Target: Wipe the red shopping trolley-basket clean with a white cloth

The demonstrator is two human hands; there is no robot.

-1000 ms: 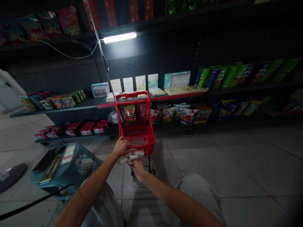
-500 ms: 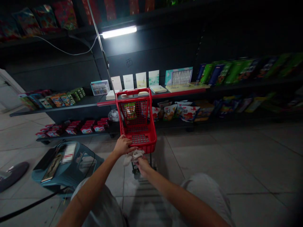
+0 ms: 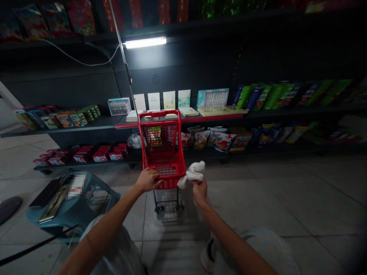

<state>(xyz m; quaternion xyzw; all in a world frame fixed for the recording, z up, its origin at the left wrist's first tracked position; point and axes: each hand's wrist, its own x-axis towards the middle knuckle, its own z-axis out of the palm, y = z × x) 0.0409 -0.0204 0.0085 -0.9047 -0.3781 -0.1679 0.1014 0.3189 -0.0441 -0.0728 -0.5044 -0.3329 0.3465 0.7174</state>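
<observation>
A small red shopping cart [image 3: 183,170] stands on the floor in front of me, its plastic mesh basket bare inside and its dark wheels below. My left hand [image 3: 148,180] grips the near left rim of the basket, fingers bent over the edge. Bunched in my right hand [image 3: 200,190] is a white cloth [image 3: 195,171], held just to the right of the basket's near corner. The cloth's left end hangs close to the red side; whether it touches cannot be told.
Behind the cart runs a dark shelf [image 3: 103,123] with books [image 3: 169,100], boxes and snack bags [image 3: 225,142]. A blue-grey plastic stool [image 3: 69,198] carrying a phone-like device stands at left. A thin metal pole [image 3: 127,72] rises behind the cart, near a lit tube lamp [image 3: 146,42].
My right hand has carried the cloth from the basket's near side, below the left hand, out to the right and up beside the corner. The left hand stays on the rim.
</observation>
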